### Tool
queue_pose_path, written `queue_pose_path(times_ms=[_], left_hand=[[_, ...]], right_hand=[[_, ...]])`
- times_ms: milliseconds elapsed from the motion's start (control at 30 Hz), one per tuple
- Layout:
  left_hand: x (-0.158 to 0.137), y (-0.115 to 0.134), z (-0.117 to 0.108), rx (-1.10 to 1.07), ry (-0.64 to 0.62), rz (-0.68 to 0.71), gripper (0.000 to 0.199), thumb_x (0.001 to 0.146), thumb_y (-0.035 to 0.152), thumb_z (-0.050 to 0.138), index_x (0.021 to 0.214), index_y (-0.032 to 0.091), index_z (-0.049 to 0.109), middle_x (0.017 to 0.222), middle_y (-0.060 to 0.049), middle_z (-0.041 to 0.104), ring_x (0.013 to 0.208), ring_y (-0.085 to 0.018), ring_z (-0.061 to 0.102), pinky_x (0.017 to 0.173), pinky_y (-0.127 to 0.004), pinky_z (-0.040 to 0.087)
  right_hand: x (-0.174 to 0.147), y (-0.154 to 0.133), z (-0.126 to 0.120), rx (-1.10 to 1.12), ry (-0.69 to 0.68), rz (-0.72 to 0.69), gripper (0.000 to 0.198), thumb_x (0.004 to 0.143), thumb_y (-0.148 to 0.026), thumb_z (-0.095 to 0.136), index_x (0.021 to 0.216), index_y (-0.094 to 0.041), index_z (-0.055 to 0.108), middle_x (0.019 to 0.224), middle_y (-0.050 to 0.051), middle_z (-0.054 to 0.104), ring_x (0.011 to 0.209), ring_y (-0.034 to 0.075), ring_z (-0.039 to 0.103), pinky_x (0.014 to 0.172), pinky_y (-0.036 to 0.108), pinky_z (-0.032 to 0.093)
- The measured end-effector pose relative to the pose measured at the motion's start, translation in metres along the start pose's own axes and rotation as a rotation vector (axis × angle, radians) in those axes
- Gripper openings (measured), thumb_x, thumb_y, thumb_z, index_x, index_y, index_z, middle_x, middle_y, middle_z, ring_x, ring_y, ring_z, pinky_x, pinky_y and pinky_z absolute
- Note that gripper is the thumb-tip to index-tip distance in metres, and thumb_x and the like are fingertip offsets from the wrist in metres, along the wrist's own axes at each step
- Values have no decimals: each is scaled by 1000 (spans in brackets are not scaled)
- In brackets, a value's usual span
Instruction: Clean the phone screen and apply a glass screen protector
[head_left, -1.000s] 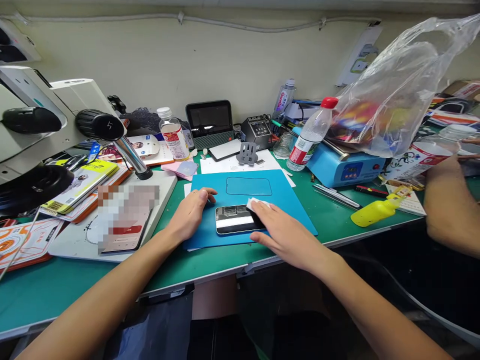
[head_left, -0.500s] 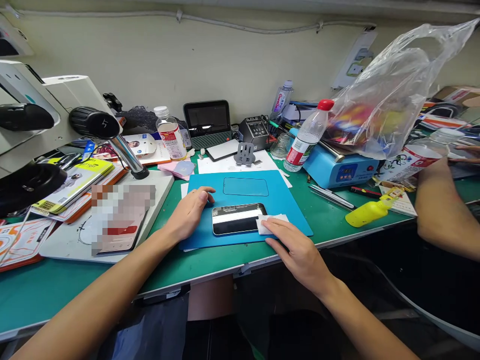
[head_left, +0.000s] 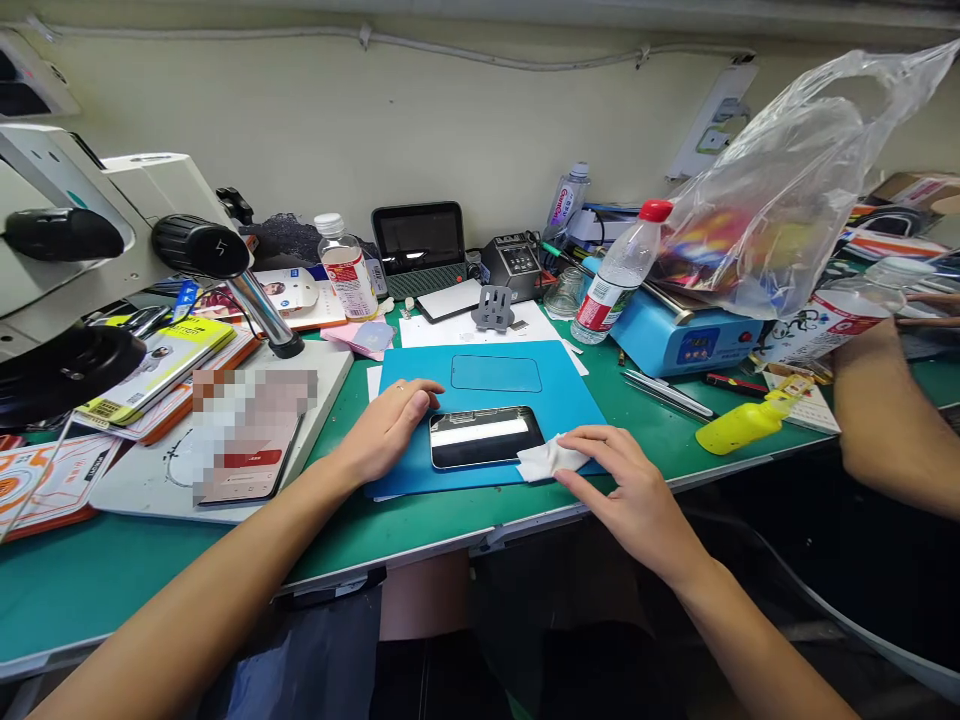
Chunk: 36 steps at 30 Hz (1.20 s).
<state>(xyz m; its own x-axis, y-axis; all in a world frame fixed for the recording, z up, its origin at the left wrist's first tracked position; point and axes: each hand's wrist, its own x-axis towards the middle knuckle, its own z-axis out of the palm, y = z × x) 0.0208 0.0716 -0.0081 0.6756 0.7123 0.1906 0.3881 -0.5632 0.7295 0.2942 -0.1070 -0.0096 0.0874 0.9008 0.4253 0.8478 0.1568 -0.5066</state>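
Observation:
A smartphone (head_left: pixel 487 452) lies flat on a blue mat (head_left: pixel 397 370), its dark glass face up and a bright band of light reflected across it. At the phone's right end, my right hand (head_left: pixel 637 490) pinches a crumpled white wipe (head_left: pixel 551 460) between thumb and fingers. The wipe lies on the mat, touching or just beside the phone's edge. My left hand (head_left: pixel 394 425) rests on the mat at the phone's left end, fingers loosely bent and holding nothing. Behind the phone lies a clear, black-edged screen protector (head_left: pixel 495 374), or its outline.
Another phone (head_left: pixel 259 450), partly blurred, lies on a pale base (head_left: pixel 330 385) at left under a microscope (head_left: pixel 67 260). At right are tweezers (head_left: pixel 667 393), a yellow squeeze bottle (head_left: pixel 739 425), a red-capped bottle (head_left: pixel 619 275) and a blue machine (head_left: pixel 675 335). Another person's arm (head_left: pixel 892 420) reaches in.
My right hand has drawn the wipe rightward, off the phone's right end, and the wipe is more crumpled. My left hand stays by the phone's left end. The view has shifted slightly.

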Motion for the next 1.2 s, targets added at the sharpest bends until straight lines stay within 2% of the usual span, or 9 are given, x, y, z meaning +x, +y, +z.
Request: queue_pose_path(times_ms=[167,300,467,600,767,933,1067,1200], left_hand=[[0,-2,1,-8,5,-2,62,105,60,16,126,21,60,110,-8,70,107,-27,59,97,-46,46],[1,-3,1,-10,11,0,63,104,60,15,126,22,60,110,-8,70,106,-26,59,97,-46,46],[1,-1,0,0,-2,0,62,104,60,16,125,21,60,107,-8,70,102,-26,59,97,-45,45],[1,0,-1,-19,17,-14,62,104,61,16,128,21,58,110,-8,70,106,-26,60,97,-44,46],[0,0,-1,-58,29,-32,63,103,63,20,139,20,49,112,-10,69,109,-27,62,98,-44,47],[1,0,0,-57,14,-17,64,103,63,20,139,19,48,111,-11,69,112,-28,60,102,-46,44],[1,2,0,-67,7,-7,65,103,64,18,138,18,48,111,-11,69,109,-28,61,100,-45,45],[1,3,1,-89,38,-8,66,104,63,16,142,18,44,112,-11,69,108,-27,61,100,-45,44]], right_hand=[[-3,4,3,-3,-81,-45,19,97,-36,60,101,-28,76,108,8,71,107,28,66,90,47,59],[0,4,9,60,-65,-71,16,98,-32,60,94,-26,74,100,7,73,100,26,67,87,45,58],[13,-7,-1,114,106,-9,10,97,-28,62,92,-25,70,94,5,72,91,23,68,81,39,56],[19,-21,-2,21,261,-121,8,95,-22,65,96,-25,72,96,6,73,92,24,68,83,41,55],[8,-17,19,-106,75,-249,15,96,-21,62,105,-23,74,107,8,77,103,26,71,91,45,54],[-6,-18,28,-117,79,-322,30,97,-21,61,126,-18,68,125,12,74,122,28,67,102,48,53],[-2,-29,33,-230,-105,-355,43,102,-33,54,136,-8,60,138,18,66,130,30,61,110,53,49],[10,-48,42,-250,-230,-358,55,104,-46,46,137,-4,60,142,21,61,135,32,57,114,56,45]])
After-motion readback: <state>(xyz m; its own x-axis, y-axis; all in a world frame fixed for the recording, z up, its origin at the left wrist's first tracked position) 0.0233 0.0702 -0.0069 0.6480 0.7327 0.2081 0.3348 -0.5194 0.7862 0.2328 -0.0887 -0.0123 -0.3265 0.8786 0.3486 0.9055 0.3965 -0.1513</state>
